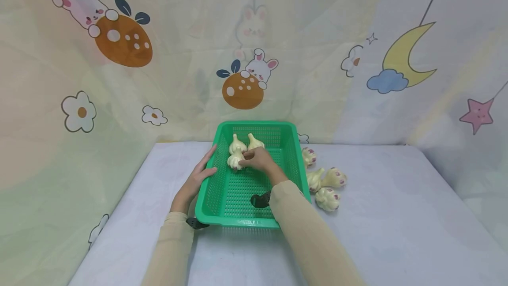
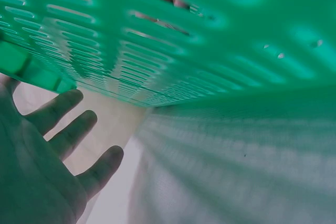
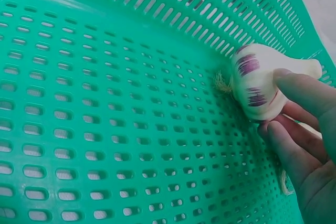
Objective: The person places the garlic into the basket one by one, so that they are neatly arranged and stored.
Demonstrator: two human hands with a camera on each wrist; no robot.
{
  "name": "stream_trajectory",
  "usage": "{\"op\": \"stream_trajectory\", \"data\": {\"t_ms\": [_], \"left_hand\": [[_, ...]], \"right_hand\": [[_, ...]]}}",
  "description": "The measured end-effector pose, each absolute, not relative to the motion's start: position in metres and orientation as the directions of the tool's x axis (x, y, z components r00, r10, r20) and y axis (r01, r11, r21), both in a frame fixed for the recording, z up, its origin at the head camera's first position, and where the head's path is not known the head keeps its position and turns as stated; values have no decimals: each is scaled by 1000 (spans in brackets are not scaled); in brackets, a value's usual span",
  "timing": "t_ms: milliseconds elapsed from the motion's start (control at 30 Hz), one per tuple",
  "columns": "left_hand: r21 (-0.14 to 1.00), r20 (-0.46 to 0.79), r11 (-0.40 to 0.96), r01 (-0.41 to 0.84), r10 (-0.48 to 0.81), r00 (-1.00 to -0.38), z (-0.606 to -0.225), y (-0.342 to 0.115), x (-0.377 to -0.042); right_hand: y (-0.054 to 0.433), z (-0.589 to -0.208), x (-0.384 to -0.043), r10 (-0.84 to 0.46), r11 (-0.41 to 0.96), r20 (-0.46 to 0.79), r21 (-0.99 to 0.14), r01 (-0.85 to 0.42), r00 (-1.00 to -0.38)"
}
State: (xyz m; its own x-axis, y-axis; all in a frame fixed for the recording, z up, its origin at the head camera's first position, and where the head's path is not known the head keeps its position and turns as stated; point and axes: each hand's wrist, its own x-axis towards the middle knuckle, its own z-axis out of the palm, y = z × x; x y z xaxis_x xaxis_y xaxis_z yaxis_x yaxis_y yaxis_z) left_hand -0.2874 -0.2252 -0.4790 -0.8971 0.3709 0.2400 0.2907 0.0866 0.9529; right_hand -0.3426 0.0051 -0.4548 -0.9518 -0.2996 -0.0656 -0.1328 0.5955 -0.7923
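Right hand: fingers clamped on a garlic bulb inside the basket
Left hand: fingers apart, straight, at the basket's left side
Basket: near the bench's far edge
Loose bulbs: on the bench, right of the basket
Likely step: setting this bulb beside two bulbs
Next move: should call for a gentle release

My head cam's farthest, facing fwd/down at the rectangular green perforated plastic basket; L wrist cam's v. close along its slotted outer wall; R wrist's near, angled down inside, sharing basket floor w/ head.
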Motion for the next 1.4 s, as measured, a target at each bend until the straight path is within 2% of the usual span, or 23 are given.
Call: {"op": "stream_trajectory", "data": {"t_ms": [367,567,733,900,1100,1400], "left_hand": [[954,233,87,288,390,-891,-477,-219,-285],[964,210,70,256,389,-897,-459,-216,-276],[965,203,81,250,379,-903,-461,-219,-280],[958,213,101,267,372,-904,-475,-224,-288],[954,220,114,276,361,-906,-480,-227,-291],[960,220,84,267,367,-904,-483,-226,-291]], "right_hand": [[14,-449,-339,-216,644,-53,-758,-101,-975],[19,-427,-332,-130,660,-56,-750,-44,-990],[24,-405,-324,-146,662,-38,-746,-69,-989],[37,-383,-306,-178,610,-4,-785,-108,-984],[62,-363,-273,-154,560,58,-817,-136,-986],[117,-355,-228,-105,634,127,-755,-165,-986]]}}
